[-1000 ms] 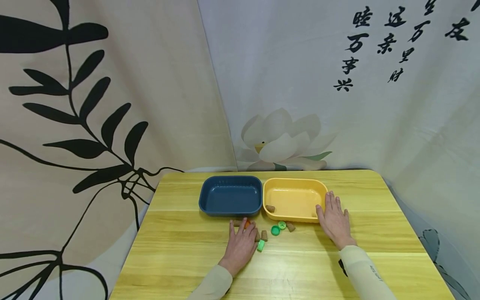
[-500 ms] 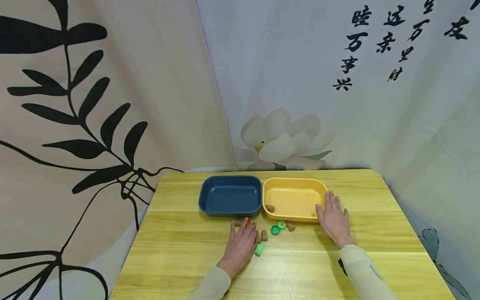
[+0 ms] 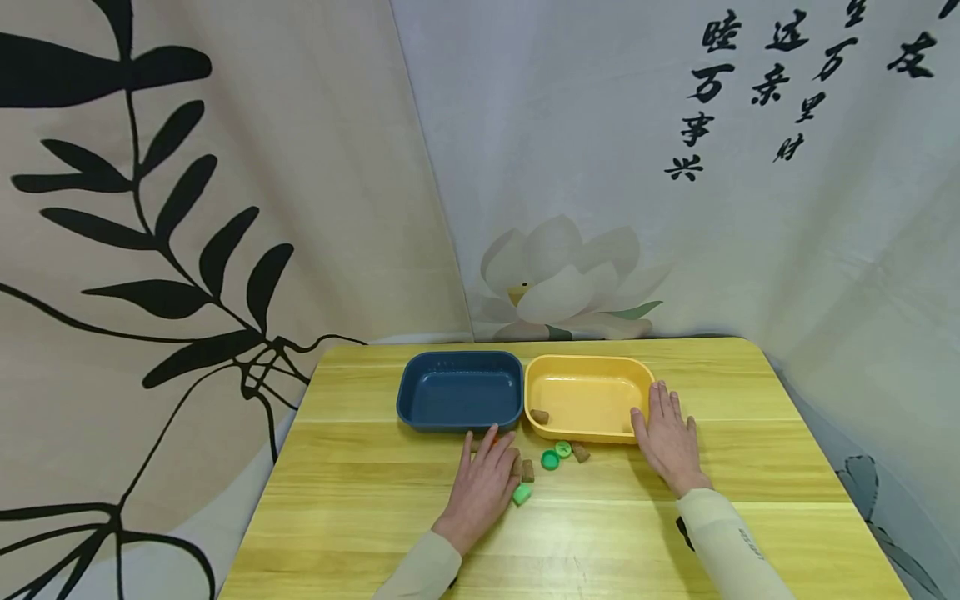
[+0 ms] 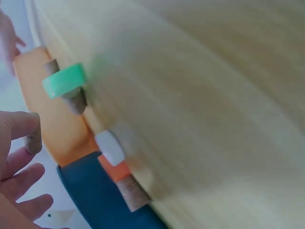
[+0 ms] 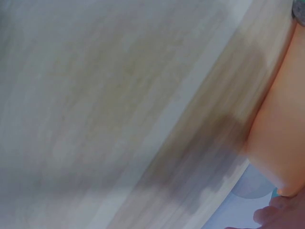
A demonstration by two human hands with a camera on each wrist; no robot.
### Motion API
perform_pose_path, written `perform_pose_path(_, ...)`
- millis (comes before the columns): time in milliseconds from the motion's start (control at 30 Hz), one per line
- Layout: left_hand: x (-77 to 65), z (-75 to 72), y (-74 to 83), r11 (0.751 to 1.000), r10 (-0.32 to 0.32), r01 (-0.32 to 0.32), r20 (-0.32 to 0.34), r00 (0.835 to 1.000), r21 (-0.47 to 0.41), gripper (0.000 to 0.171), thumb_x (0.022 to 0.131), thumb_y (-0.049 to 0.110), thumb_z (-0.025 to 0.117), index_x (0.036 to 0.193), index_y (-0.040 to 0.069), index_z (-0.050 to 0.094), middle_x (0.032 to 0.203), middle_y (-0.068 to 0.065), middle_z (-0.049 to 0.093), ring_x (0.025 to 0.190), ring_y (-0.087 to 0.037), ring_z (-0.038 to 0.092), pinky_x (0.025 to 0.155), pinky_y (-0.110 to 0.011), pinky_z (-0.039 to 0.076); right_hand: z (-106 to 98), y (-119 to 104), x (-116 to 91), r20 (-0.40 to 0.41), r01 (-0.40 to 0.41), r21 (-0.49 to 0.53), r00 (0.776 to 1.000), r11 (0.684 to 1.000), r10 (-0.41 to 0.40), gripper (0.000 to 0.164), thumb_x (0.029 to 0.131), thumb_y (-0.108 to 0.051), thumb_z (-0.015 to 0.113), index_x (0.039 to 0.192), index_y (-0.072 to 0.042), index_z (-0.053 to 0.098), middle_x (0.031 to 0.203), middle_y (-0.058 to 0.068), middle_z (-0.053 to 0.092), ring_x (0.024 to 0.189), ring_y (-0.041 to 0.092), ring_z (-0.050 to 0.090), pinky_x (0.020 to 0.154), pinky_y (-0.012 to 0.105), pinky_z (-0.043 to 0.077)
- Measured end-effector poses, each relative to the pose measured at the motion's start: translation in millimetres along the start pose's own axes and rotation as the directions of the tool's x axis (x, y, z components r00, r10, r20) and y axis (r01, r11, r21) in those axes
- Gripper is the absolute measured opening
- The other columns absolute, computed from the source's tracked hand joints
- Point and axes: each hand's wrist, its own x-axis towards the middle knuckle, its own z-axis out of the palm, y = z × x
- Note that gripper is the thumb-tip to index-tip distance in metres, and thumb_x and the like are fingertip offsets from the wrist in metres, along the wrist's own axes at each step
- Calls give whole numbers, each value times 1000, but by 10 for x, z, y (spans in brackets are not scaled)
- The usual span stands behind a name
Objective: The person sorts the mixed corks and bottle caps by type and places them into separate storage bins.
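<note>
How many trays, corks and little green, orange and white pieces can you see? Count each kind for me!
Trays: 2
Corks: 5
Green pieces: 3
Orange piece: 1
White piece: 1
Total in view: 12

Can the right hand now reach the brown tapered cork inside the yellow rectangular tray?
Probably yes. The right hand is at the right edge of the tray, and nothing visible blocks the way across to the cork in the near left corner.

Head view: orange piece [image 4: 114, 168] mostly hidden. Right-wrist view: right hand [image 5: 282, 212] cropped.
</note>
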Motion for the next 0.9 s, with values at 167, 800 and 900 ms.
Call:
perform_pose_path(167,103,-73,20,999,-18,18,-20,1000,-40,40,94,38,77,126,16,68,153,-3,53,149,-31,40,115,-63,35,-8,-3,-1,-4,4,-3,1000,1000,-4,77,112,-49,22,162,7,11,169,28,11,153,52,14,110,80,15)
perform_pose_path(800,805,-193,273,987,-32,27,-26,999,-160,34,95,39,77,121,20,68,156,-3,49,151,-30,36,117,-63,31,-18,-2,0,-1,-1,-2,1000,1000,1,76,112,-48,24,162,7,11,169,28,12,153,52,14,111,80,15)
perform_pose_path(900,916,-185,302,988,-23,20,-19,1000,-151,32,96,40,75,121,21,69,157,-3,49,151,-31,36,117,-63,32,-14,3,-1,-5,-1,-2,1000,1000,1,75,112,-47,24,162,7,12,169,27,12,153,51,14,111,80,15)
